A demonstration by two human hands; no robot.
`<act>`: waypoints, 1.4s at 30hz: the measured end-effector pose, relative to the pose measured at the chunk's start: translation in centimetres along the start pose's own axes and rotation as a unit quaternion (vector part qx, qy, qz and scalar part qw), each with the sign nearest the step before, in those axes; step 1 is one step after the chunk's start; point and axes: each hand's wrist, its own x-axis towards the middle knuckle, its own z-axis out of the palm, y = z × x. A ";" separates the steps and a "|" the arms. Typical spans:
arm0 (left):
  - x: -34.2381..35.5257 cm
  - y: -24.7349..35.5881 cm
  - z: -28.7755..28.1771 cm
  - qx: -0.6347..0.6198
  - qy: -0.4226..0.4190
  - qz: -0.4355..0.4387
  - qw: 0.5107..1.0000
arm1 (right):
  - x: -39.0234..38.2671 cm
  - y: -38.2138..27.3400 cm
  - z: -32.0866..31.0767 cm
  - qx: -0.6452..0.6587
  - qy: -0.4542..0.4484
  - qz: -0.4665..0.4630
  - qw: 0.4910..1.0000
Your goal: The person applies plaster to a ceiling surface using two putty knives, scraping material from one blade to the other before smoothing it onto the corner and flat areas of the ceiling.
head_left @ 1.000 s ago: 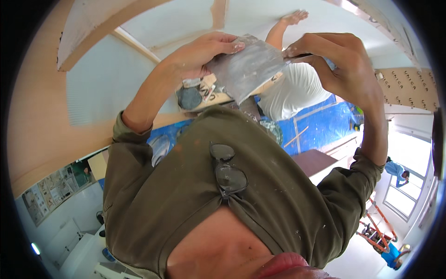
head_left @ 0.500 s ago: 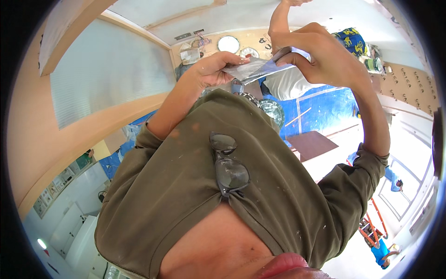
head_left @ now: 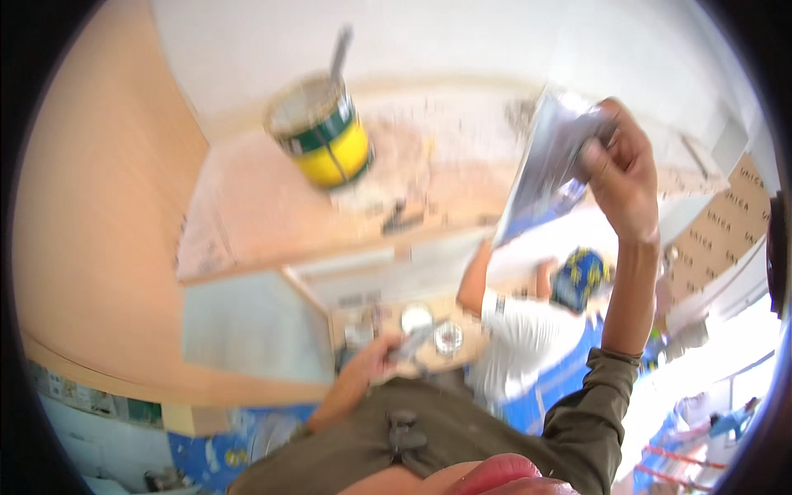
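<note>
- Right hand: you hold it high on the right. Its fingers are closed on the dark grip of a wide, flat, grey metal blade, thumb on the near side. The blade is blurred.
- Blade attitude: the long axis runs close to upright, its lower end slanting left. The blade extends to the left of your fingers, with its long free edge toward the can.
- Left hand: you hold it low, beyond the near edge of the shelf. Its fingers are closed on a narrow, grey, flat tool pointing up and right; blur hides its exact form.
- Can: a round yellow-and-green metal can stands on a pinkish-tan board shelf, toward the left end and back from the near edge. A slim grey handle rises from its mouth, tilted slightly right.
- Governing relation: the can lies left of your right-hand fingers, with the wide blade between them; it lies above your left hand in the view. Your left hand appears nearer across the view, but true depth cannot be judged.
- Small item: a dark, blurred object lies near the near edge of the shelf, right of the can.
- Adjacent person: a co-worker in a white shirt and a blue-and-yellow cap is below the blade in the view.
</note>
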 end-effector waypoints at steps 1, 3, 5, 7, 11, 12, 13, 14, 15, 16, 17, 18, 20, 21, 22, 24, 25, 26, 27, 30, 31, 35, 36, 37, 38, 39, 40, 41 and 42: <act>-2.4 1.9 3.9 -0.056 -0.043 -0.009 0.997 | 1.7 -0.9 -1.3 0.066 0.088 -0.080 0.991; 0.6 2.3 2.4 -0.125 -0.160 0.023 0.979 | 7.4 -0.9 -4.5 0.138 0.172 -0.157 0.963; -2.3 3.3 3.7 -0.168 -0.120 0.060 0.977 | 14.4 0.5 -5.6 0.212 0.197 -0.176 0.941; -1.6 3.5 2.7 -0.187 -0.176 0.076 0.963 | 20.4 2.8 -5.7 0.272 0.201 -0.168 0.926; -1.0 4.4 2.2 -0.197 -0.181 0.079 0.960 | 28.7 7.4 -8.2 0.339 0.240 -0.176 0.893; -1.2 4.5 1.9 -0.207 -0.175 0.085 0.959 | 30.0 7.8 -7.1 0.363 0.265 -0.179 0.875; -1.6 4.6 1.8 -0.216 -0.164 0.099 0.958 | 31.2 8.1 -6.2 0.387 0.290 -0.182 0.856; -2.6 4.4 2.0 -0.226 -0.152 0.111 0.956 | 32.2 8.1 -5.3 0.408 0.293 -0.188 0.844; -3.7 4.2 2.2 -0.238 -0.140 0.123 0.953 | 33.1 8.1 -4.5 0.429 0.296 -0.193 0.831; -4.4 4.1 2.4 -0.250 -0.138 0.132 0.949 | 33.9 8.0 -3.8 0.450 0.299 -0.198 0.818; -5.2 4.2 2.6 -0.262 -0.136 0.139 0.945 | 34.9 8.1 -3.4 0.455 0.298 -0.192 0.817; -5.8 4.2 2.8 -0.272 -0.135 0.147 0.941 | 35.9 8.1 -3.3 0.461 0.296 -0.186 0.816; -7.2 4.5 3.4 -0.276 -0.125 0.157 0.940 | 37.2 8.0 -3.1 0.474 0.298 -0.182 0.809; -7.4 4.6 3.5 -0.278 -0.120 0.162 0.939 | 37.8 8.0 -3.0 0.482 0.300 -0.182 0.803; -7.2 4.7 3.3 -0.279 -0.125 0.174 0.936 | 38.2 7.9 -3.0 0.490 0.302 -0.183 0.797; -7.1 4.6 3.2 -0.282 -0.133 0.195 0.930 | 39.3 8.1 -3.2 0.500 0.316 -0.194 0.782; -7.0 4.7 3.3 -0.293 -0.110 0.189 0.931 | 39.7 8.3 -3.4 0.505 0.323 -0.200 0.775; -7.9 5.2 4.3 -0.307 -0.087 0.184 0.930 | 40.0 8.4 -3.2 0.505 0.328 -0.198 0.773; -8.2 5.4 4.9 -0.320 -0.065 0.178 0.928 | 40.3 8.4 -3.0 0.504 0.332 -0.197 0.772; -7.6 5.4 4.0 -0.322 -0.055 0.179 0.928 | 40.7 8.2 -2.7 0.498 0.345 -0.191 0.772; -7.4 5.3 3.8 -0.322 -0.070 0.184 0.926 | 40.8 8.2 -2.5 0.495 0.350 -0.189 0.773; -6.7 5.2 3.2 -0.318 -0.105 0.196 0.922 | 41.5 8.1 -2.6 0.495 0.340 -0.206 0.773; -6.6 5.1 3.2 -0.319 -0.105 0.198 0.921 | 41.6 7.8 -2.3 0.501 0.351 -0.211 0.763; -6.7 5.0 3.2 -0.320 -0.098 0.195 0.922 | 41.6 7.4 -2.1 0.507 0.361 -0.216 0.753; -7.1 5.2 3.6 -0.321 -0.092 0.193 0.923 | 41.6 7.1 -2.2 0.515 0.340 -0.224 0.755; -7.5 5.4 3.9 -0.321 -0.086 0.191 0.924 | 41.5 6.7 -2.4 0.522 0.318 -0.231 0.756; -7.8 5.6 4.2 -0.327 -0.073 0.185 0.924 | 41.3 6.5 -2.6 0.530 0.297 -0.239 0.758; -8.2 5.7 4.6 -0.334 -0.059 0.179 0.923 | 41.3 6.4 -2.8 0.534 0.294 -0.239 0.756; -8.4 5.7 4.7 -0.341 -0.045 0.173 0.923 | 41.3 6.4 -3.0 0.538 0.290 -0.239 0.754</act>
